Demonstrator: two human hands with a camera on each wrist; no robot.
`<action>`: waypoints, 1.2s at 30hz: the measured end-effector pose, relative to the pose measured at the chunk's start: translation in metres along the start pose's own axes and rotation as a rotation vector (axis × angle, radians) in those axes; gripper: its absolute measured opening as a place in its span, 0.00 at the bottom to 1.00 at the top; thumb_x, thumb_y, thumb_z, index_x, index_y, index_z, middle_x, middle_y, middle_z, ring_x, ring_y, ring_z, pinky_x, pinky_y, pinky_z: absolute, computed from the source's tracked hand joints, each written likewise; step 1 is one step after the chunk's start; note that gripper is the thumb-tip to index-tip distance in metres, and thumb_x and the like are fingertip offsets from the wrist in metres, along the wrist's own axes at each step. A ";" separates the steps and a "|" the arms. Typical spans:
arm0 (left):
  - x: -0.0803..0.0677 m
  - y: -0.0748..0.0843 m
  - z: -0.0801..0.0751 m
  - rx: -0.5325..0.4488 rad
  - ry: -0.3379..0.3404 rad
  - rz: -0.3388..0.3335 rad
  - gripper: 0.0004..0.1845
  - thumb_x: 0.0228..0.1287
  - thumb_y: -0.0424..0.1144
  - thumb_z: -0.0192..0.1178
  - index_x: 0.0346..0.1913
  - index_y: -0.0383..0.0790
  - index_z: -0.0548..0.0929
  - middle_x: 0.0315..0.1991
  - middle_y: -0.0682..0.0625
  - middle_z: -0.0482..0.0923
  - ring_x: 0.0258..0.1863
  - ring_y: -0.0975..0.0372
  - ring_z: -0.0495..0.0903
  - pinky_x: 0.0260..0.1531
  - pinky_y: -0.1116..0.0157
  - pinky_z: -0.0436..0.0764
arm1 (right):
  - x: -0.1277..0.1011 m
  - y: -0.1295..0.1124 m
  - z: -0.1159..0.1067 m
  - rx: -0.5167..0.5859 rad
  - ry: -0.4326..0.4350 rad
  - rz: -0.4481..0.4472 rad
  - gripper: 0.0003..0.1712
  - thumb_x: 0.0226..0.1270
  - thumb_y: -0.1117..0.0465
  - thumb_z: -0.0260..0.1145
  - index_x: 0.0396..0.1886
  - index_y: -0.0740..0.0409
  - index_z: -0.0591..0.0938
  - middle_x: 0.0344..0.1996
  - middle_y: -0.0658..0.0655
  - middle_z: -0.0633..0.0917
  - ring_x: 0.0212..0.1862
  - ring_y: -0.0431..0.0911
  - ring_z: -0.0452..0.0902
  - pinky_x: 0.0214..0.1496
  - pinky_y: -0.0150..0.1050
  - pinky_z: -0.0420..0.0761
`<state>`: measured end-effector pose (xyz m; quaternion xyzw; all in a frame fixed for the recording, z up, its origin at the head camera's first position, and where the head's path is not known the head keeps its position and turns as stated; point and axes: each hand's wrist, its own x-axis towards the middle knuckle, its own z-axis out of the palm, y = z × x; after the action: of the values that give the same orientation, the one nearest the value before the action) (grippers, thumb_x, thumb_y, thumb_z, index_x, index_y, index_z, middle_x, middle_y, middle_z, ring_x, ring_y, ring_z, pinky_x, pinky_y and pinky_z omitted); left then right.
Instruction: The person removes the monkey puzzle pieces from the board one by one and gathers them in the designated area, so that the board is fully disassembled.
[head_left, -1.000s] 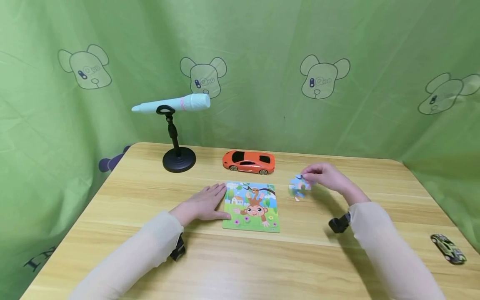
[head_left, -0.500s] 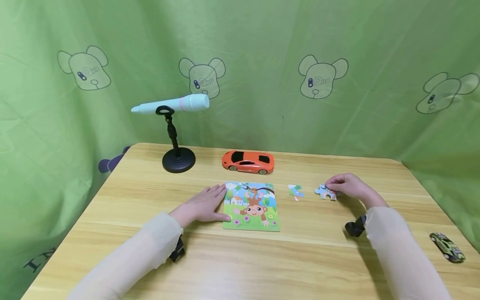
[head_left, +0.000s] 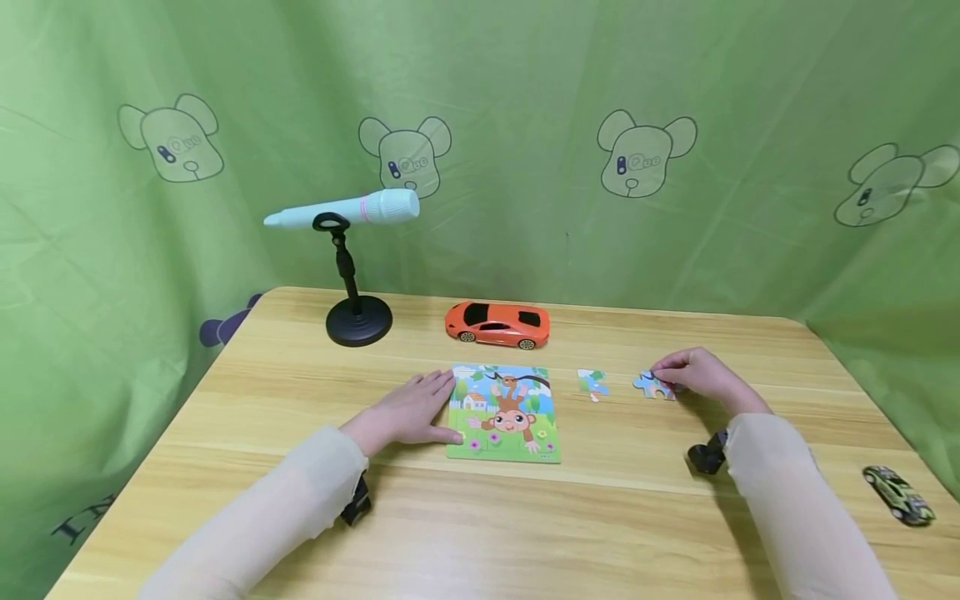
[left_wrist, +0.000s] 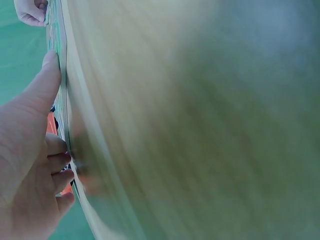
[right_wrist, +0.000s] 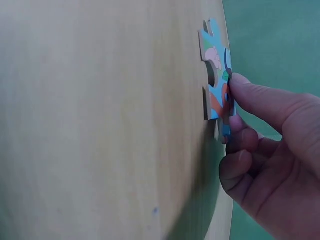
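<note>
A square jigsaw puzzle (head_left: 504,415) with a monkey hanging from a branch lies mid-table. My left hand (head_left: 412,407) rests with straight fingers along its left side, the thumb over its lower left part. To the right of the puzzle, my right hand (head_left: 696,373) pinches a blue puzzle piece (head_left: 649,384) between thumb and fingers. Seen from the right wrist, that piece (right_wrist: 216,65) has its tabs and notches facing the camera, low over the wood, with the thumb on its printed face. Between puzzle and right hand lies another puzzle piece (head_left: 592,382), untouched.
An orange toy car (head_left: 498,325) stands behind the puzzle. At the back left, a light blue toy microphone (head_left: 352,208) sits on a black stand (head_left: 358,319). A small camouflage toy car (head_left: 897,495) is near the table's right edge. Green curtain (head_left: 510,242) hangs behind.
My right hand has moved right and slightly nearer with its puzzle piece, parting it from the other piece it overlapped. The last half second shows hardly any motion. My left hand stays put.
</note>
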<state>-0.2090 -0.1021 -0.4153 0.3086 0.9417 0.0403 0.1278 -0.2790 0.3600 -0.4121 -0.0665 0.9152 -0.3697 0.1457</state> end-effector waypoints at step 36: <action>0.000 0.001 -0.002 0.002 -0.015 -0.006 0.50 0.57 0.69 0.48 0.71 0.34 0.50 0.72 0.43 0.44 0.69 0.53 0.44 0.67 0.58 0.45 | 0.025 -0.127 0.107 -0.120 -0.109 -0.413 0.17 0.58 0.62 0.68 0.46 0.63 0.80 0.39 0.55 0.79 0.36 0.46 0.72 0.39 0.41 0.76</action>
<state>-0.2088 -0.1009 -0.4129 0.3062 0.9417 0.0365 0.1344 -0.2669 0.1930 -0.4026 -0.2811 0.8932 -0.3327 0.1120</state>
